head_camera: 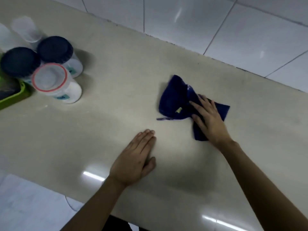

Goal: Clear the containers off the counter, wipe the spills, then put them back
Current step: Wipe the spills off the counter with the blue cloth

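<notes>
Right hand spread flat on blue cloth, its yellow tag unreadable; left hand flat.

A counter runs across the frame from upper left to lower right, with a tiled wall behind it at upper right and floor before it at lower left. A cluster of jars stands on the counter at the far left, touching one another, with a tray just beside them at the left edge. Well apart from them, right of centre, a cloth lies on the counter. The right hand lies flat on the cloth's right part. The left hand rests palm down on the bare counter, below and left of the cloth, near but not touching it.
</notes>
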